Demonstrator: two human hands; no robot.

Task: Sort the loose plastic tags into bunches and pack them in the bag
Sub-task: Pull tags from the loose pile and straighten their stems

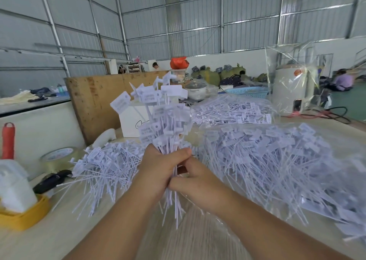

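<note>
Above the surface (59, 238), between the loose heap (103, 166) and the bagged tags (277, 156), the left hand (158, 172) clasps an upright bunch (164, 125) while right hand (196, 182) fingers pinch its stems, so bunching seems underway and squaring the ends likely comes next.

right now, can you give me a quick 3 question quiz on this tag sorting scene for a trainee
1. True or false: both hands grip the same bunch of tags.
2. Which hand sits higher on the bunch? A) left hand B) right hand
3. Fill in: the roll of tape lies to the ____ of the loose tags on the table.

Key:
1. True. Both hands wrap round the stems, heads pointing up.
2. A. The left hand holds just under the heads, the right hand below it.
3. Left. The roll sits by the table's left edge, near the yellow tray.
</note>
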